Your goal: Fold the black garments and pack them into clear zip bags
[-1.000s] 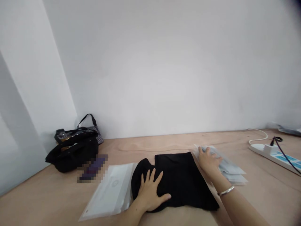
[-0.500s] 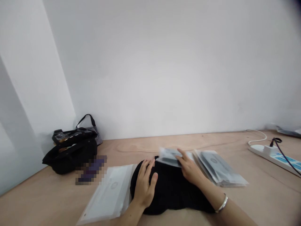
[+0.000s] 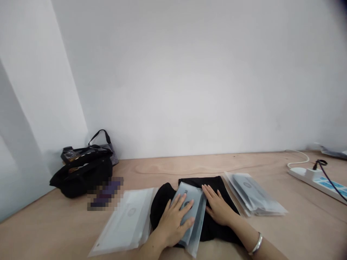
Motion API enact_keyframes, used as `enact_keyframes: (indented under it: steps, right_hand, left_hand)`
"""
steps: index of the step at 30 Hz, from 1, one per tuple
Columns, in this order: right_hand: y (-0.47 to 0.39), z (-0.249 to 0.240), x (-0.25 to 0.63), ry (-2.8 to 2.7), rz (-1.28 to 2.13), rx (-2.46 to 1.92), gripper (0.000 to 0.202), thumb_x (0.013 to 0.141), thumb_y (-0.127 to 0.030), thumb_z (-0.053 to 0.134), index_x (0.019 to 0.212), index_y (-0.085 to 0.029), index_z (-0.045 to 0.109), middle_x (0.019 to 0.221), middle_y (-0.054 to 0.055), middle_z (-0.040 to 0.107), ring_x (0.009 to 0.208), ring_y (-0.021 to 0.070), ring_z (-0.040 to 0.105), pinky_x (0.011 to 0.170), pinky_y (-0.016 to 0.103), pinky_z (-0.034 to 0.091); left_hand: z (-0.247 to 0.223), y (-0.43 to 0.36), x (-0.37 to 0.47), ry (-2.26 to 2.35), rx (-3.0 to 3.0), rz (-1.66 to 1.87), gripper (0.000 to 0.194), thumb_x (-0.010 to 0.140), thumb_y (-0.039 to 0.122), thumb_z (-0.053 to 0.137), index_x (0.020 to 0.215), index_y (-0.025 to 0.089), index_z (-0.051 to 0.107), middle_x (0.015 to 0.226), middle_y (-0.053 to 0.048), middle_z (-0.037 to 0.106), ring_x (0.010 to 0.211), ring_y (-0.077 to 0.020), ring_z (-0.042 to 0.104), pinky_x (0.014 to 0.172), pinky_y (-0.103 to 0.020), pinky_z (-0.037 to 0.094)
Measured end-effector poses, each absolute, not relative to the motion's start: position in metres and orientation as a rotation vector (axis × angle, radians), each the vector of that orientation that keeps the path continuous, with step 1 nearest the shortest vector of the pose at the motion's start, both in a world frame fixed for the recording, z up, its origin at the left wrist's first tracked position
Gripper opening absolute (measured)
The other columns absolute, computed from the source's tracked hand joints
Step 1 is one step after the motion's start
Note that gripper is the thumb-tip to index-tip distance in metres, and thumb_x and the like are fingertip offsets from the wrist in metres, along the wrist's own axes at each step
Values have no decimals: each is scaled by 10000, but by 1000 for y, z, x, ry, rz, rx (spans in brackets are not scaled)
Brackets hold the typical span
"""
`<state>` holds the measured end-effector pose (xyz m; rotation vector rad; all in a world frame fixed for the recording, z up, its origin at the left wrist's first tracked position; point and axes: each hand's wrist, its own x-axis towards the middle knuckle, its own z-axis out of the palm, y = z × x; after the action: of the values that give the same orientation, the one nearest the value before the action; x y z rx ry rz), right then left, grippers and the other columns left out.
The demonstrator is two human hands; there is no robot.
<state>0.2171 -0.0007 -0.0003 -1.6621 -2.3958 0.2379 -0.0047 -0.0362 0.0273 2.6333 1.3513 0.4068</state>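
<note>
A spread black cloth [image 3: 215, 228] lies on the wooden table in front of me. On top of it rests a translucent plastic bag [image 3: 192, 191] with something grey-blue folded inside. My left hand [image 3: 176, 218] lies over this bag with its fingers spread. My right hand [image 3: 218, 206], a silver bracelet on its wrist, is flat on the cloth, its fingertips at the bag's right edge. Left of the cloth are flat, pale plastic bags [image 3: 127, 216]. Filled bags in a stack [image 3: 255, 193] sit to its right.
At the back left stand a black bag [image 3: 86, 178] and a striped bag [image 3: 112, 153]. A blurred purple patch [image 3: 107, 195] is beside them. A white power strip [image 3: 325, 185] with cables lies at the right. The white wall [image 3: 189, 90] rises behind the table.
The plastic bag has come nearer and left, from the cloth's far edge to its middle, and turned lengthwise. My left hand now covers part of it. My right hand has moved closer to me.
</note>
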Motion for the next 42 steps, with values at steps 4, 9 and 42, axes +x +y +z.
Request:
enact_keyframes:
  steps: [4,9,42]
  right_hand:
    - [-3,-3,220,-2336,374,-1793,688,844,-478,272,1395,-131,48,1452,94,71,1321,235,28,1036,505,80]
    - [-3,-3,221,-2362,364,-1767,649,855,-524,249,1385,-161,160,1441,107,127,1317,259,54,1022,534,69]
    - [62,12,160,-1768,417,-2073,443,837,-461,305,990,-217,642,1330,159,365,1280,342,168,868,712,66]
  left_hand:
    - [22,-49,3,1633,2477,341,533,855,582,214,1339,359,244,1444,-2,185,1310,-277,151,1009,-525,206]
    - [31,-57,16,1873,2393,293,598,832,597,214,1317,275,354,1393,-73,320,1271,-329,245,1007,-564,116]
    - [17,2,35,1808,2393,323,481,892,425,157,1350,312,254,1420,-8,268,1299,-270,197,1024,-550,112]
